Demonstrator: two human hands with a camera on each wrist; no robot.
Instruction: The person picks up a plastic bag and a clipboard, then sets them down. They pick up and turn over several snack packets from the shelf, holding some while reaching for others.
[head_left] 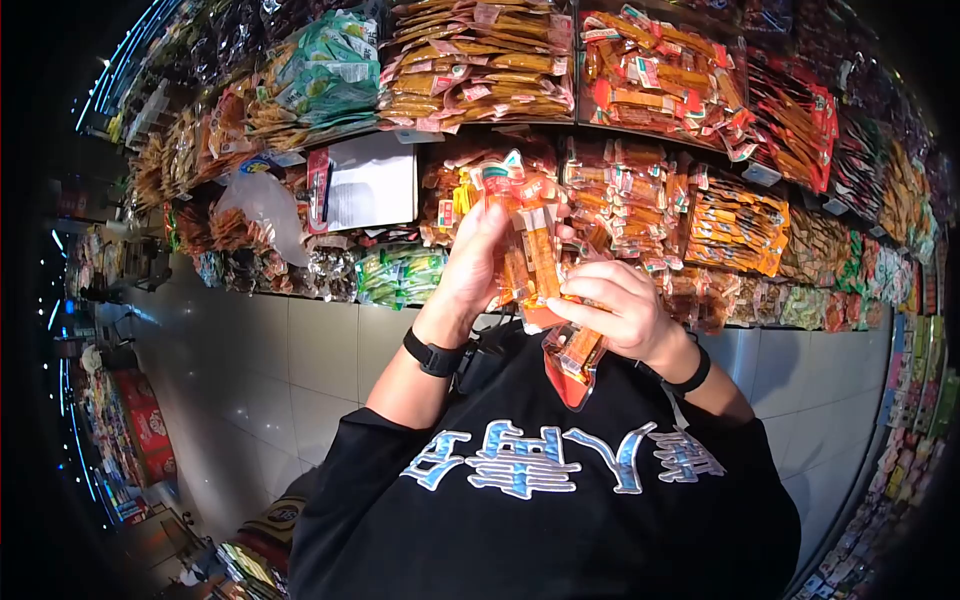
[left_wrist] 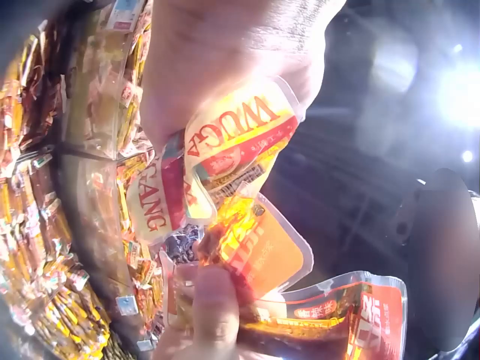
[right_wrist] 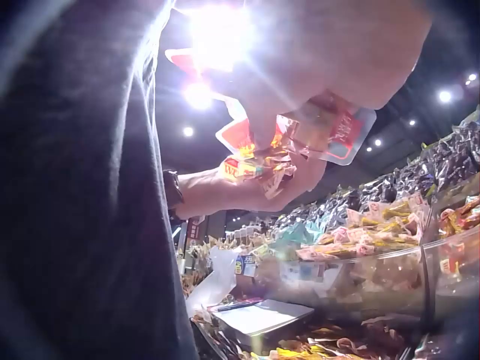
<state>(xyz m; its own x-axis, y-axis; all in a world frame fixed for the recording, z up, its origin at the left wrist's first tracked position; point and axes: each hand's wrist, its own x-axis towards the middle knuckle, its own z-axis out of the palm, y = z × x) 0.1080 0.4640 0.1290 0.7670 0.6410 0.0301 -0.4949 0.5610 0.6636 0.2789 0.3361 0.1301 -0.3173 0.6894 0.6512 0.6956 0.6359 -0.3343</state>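
While left hand (head_left: 470,262) grips packets (head_left: 541,252), shelves (head_left: 640,133) border floor (head_left: 322,345).

Tiered shelf (head_left: 590,128), head view. Upper: teal packets (head_left: 335,75) 11 o'clock, yellow-brown packets (head_left: 475,65) 12, red-orange packets (head_left: 655,80) 1. Lower: white sheet (head_left: 373,182) 11, orange-yellow packets (head_left: 738,225) 2.

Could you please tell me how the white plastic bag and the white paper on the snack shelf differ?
Shape: the plastic bag is crumpled and irregular, while the white paper is rectangular with straight edges.
Pose: the plastic bag bulges upward; the white paper lies flat.
Look: the plastic bag is translucent, the white paper opaque.
Both are whitish and sit among snack packets.
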